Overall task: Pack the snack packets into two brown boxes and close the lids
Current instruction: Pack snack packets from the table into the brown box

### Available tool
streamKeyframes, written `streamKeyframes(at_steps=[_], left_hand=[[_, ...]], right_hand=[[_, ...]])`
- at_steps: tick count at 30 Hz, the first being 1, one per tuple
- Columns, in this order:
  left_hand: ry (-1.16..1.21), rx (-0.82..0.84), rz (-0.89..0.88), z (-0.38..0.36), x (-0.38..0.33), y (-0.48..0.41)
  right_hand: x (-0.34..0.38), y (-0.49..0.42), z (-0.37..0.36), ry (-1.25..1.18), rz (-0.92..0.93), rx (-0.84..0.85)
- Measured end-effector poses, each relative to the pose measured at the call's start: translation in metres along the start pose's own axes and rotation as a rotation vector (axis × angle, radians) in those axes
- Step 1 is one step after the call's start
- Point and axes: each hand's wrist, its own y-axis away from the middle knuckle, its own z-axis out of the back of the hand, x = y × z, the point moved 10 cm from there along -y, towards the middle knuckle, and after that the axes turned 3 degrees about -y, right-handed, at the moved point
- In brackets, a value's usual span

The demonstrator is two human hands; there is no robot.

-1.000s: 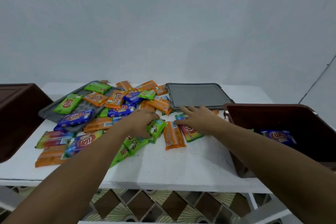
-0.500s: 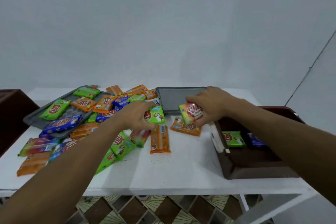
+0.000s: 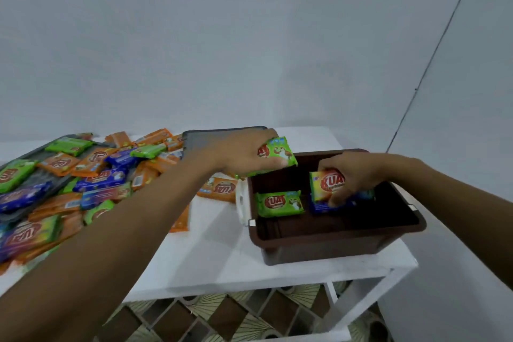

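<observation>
Right, our left hand [image 3: 247,155] has its fingers curled round a green packet [image 3: 279,151] just over the far-left rim of the brown box [image 3: 333,237], while our right hand [image 3: 354,175] pinches an orange-yellow packet [image 3: 322,187] inside the box, beside a second green packet [image 3: 279,203] lying flat.

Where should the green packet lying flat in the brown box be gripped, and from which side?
From above: the brown box walls block any sideways approach. The green packet lies face up on the floor by the left wall, so I would pinch its two long edges mid-length, where the wrapper looks fullest, not the thin sealed ends.
</observation>
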Motion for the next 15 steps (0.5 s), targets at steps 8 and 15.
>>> streamKeyframes(at_steps=[8,15], left_hand=[[-0.03,0.508,-0.004,-0.121,-0.05,-0.029],[-0.179,0.751,-0.006,-0.166,-0.04,-0.011]], right_hand=[[-0.033,0.001,-0.06,0.087,0.031,0.245],[-0.029,-0.002,-0.078,0.23,0.104,0.306]])
